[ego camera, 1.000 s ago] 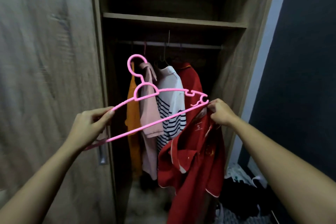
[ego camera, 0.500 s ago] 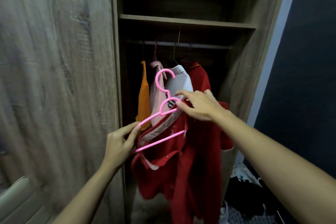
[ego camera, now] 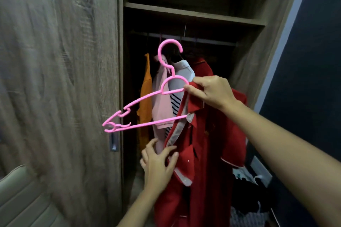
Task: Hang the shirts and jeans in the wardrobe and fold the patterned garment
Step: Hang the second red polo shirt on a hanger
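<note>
Red shirt (ego camera: 206,134) half-threaded on pink hanger (ego camera: 147,97)

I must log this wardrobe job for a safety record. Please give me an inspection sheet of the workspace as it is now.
Surface: nothing seen.
Job's things: pink hanger half inside the red shirt, its left end bare; not yet on the rail.
Clutter: heap of clothes low at right.
Hands: right hand pinches the red shirt's collar against the hanger; left hand touches the shirt's front edge, fingers spread.
Cables: nothing seen.
Surroundings: open wardrobe with hung clothes in orange, pink, stripes and red; wooden door at left; dark wall at right.
</note>
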`<action>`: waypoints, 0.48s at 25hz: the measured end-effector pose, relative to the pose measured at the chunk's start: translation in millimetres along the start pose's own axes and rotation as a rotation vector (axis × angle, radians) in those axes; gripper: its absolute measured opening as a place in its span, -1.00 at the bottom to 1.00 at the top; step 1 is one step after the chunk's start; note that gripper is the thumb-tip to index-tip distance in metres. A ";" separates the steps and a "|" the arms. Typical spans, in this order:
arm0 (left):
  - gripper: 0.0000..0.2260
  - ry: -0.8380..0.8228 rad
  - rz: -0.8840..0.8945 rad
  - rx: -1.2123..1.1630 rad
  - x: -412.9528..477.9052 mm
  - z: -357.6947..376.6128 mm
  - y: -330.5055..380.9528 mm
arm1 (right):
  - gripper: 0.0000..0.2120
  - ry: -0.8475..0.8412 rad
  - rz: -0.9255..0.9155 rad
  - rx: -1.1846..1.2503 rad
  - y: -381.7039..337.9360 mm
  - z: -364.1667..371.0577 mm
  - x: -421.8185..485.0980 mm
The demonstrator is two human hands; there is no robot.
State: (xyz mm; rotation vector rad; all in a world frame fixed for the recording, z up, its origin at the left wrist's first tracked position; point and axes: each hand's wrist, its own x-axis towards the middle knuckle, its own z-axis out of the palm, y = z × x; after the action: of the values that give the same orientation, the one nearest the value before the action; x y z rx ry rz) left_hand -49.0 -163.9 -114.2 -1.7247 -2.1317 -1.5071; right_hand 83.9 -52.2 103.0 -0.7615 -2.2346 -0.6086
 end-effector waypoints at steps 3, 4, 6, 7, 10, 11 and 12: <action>-0.20 -0.265 -0.149 -0.287 18.1 6.4 -14.0 | -0.42 0.044 0.002 0.019 16.3 -7.3 -4.8; -0.18 -0.246 -0.175 -0.357 27.3 0.4 -20.1 | -0.45 0.060 0.011 0.036 25.4 -7.0 -11.5; -0.25 -0.165 -0.145 -0.326 43.2 -16.2 -29.2 | -0.52 0.096 0.054 0.093 39.8 -2.7 -30.4; -0.28 -0.139 -0.102 -0.288 48.5 -24.3 -32.9 | -0.56 0.113 0.085 0.114 42.9 -0.2 -39.8; -0.38 -0.116 0.003 -0.217 63.4 -48.7 -39.4 | -0.60 0.156 0.170 0.166 46.4 6.9 -59.0; -0.46 -0.095 0.009 -0.201 69.4 -56.4 -44.3 | -0.61 0.169 0.182 0.189 48.4 8.1 -63.8; -0.55 -0.080 0.002 -0.187 74.3 -66.2 -47.6 | -0.61 0.177 0.187 0.210 51.9 8.9 -69.5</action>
State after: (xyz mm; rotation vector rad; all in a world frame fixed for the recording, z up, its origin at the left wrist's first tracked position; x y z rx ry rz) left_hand -148.7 -149.1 -69.6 -1.8746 -2.0828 -1.7154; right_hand 155.5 -33.4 56.9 -0.7666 -2.0000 -0.3311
